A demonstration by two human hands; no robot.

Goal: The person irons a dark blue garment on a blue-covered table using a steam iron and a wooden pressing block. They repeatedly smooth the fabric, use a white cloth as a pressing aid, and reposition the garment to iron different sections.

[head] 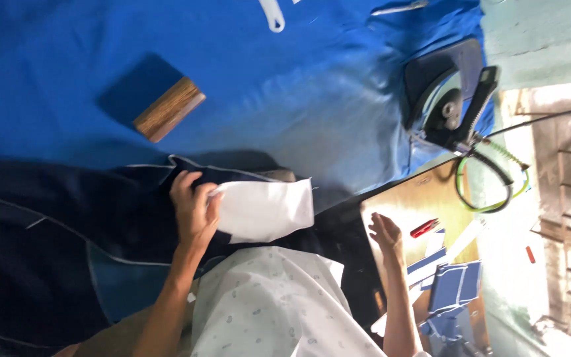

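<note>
Left hand (193, 208) closed on the edge of a white fabric piece (267, 210), thumb and fingers pinching it where it meets the dark navy garment (47, 244). White piece lying flat across the navy cloth, just below the blue-covered bench (285, 99), its free end pointing toward the right hand. Navy garment spread over the left part of the view, pale seam lines showing along its edges, partly draped over the blue cover.

Right hand (386, 235) open, fingers spread and holding nothing, hovering over a wooden side surface (424, 192), well apart from the white piece. Near it, a small red item (424, 228), possibly a clip or chalk, too small to tell. Further down, a stack of blue cut fabric pieces (454, 287) edged in white.

On the blue cover: a wooden-backed pressing block (166, 109) with a dark blue face, lying tilted and apart from the garment; a black iron (447, 92) resting near the far corner, a green and black cord (497, 178) looping away from it. White scissor-like handle (272, 14) at the top edge, only partly in view. Pale patterned shirt (272, 304) of the person filling the lower middle.
</note>
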